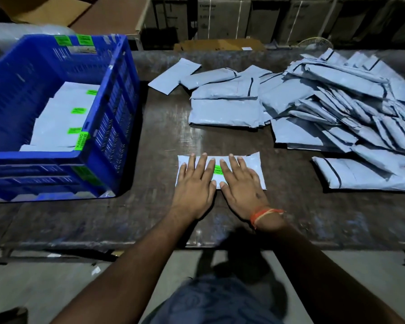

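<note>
**Both hands flat on one labelled parcel, mid-table**

The dark worktable [164, 127] is running across the whole view, and you are standing at its near edge.

On your left, a blue slotted crate [117, 113] is sitting on the table. It is holding a row of pale parcels [56, 122] lying overlapped, each showing a green sticker.

On your right, a loose heap of grey mailer bags [337, 108] is spreading from the far centre of the table out to the right edge, the bags lying flat and overlapping.

Between crate and heap, close to the near edge, a single pale parcel [255, 164] is lying flat, apart from both.

You are pressing it down with both palms. Your left hand [194, 183] is covering its left half and your right hand [241, 185] its right half. All fingers are lying straight and slightly fanned, gripping nothing, and the two thumbs are almost meeting at the parcel's near edge.

A green label [217, 170] is showing between your index fingers.

An orange thread [264, 213] is circling your right wrist.
</note>
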Action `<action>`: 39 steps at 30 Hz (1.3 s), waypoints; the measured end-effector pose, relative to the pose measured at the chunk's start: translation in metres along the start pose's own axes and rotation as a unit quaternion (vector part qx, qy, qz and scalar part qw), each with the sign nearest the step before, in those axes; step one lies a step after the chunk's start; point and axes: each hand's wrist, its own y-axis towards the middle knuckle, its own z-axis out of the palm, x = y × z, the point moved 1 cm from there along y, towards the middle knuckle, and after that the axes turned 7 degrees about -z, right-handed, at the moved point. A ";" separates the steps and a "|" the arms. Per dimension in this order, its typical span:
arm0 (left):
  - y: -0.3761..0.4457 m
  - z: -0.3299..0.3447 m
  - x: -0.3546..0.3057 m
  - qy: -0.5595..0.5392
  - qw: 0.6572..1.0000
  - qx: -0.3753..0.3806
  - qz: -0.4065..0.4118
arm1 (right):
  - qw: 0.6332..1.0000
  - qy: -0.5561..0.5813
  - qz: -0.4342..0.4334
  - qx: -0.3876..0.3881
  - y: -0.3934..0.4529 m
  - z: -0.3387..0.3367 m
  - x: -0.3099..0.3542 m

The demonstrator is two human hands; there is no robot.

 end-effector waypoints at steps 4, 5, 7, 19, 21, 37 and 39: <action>-0.003 0.004 0.014 -0.001 0.999 0.002 -0.040 | 0.999 -0.009 0.030 -0.009 -0.002 0.002 -0.011; -0.003 0.004 0.018 -0.003 0.999 0.002 -0.049 | 0.999 -0.010 0.046 -0.013 -0.004 0.002 -0.015; -0.003 0.002 0.026 -0.010 0.998 0.009 -0.069 | 0.996 -0.005 0.087 -0.001 -0.006 0.002 -0.025; 0.001 -0.019 0.034 -0.110 0.965 -0.045 -0.232 | 0.973 0.084 0.205 -0.062 -0.009 -0.015 -0.043; 0.011 -0.022 0.033 -0.190 0.946 -0.031 -0.260 | 0.968 0.113 0.210 -0.081 -0.005 -0.018 -0.042; 0.052 -0.173 0.076 -0.545 0.813 0.026 -0.204 | 0.711 0.683 0.130 -0.100 0.060 -0.124 -0.031; 0.056 -0.199 0.090 -0.528 0.826 0.005 -0.198 | 0.717 0.684 0.099 -0.094 0.078 -0.140 -0.016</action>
